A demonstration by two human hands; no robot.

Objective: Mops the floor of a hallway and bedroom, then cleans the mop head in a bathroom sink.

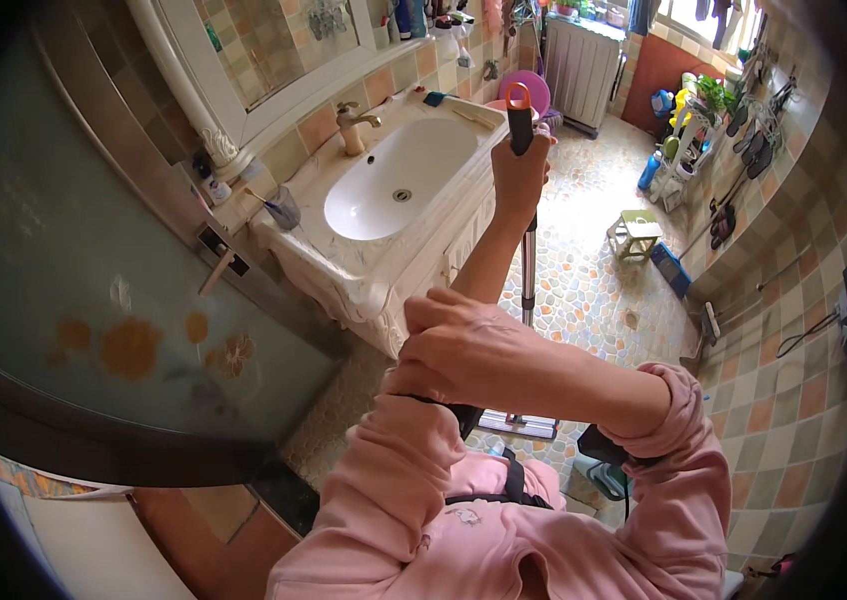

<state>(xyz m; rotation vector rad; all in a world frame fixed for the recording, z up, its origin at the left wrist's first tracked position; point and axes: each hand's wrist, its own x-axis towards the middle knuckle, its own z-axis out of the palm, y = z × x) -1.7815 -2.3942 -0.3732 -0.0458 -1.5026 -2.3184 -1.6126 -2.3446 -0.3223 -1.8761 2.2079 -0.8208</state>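
Note:
My left hand (522,178) is closed round the black grip of a flat mop (530,275), whose orange hanging loop sticks up above the fist. The mop's silver pole runs down toward the floor, partly behind my arms. Its wide flat head (519,425) shows beyond my right forearm. My right hand (452,340) reaches across and is closed on the bunched pink left sleeve (406,435) at the forearm. Its fingertips are partly hidden. The right sleeve (679,400) is pushed up too.
A washbasin (404,185) in a pale vanity counter stands at the left, near a frosted glass door (134,270). A small green-topped stool (636,232) and a blue dustpan-like object (671,270) sit at the right. Near my legs is a teal bucket-like container (599,478).

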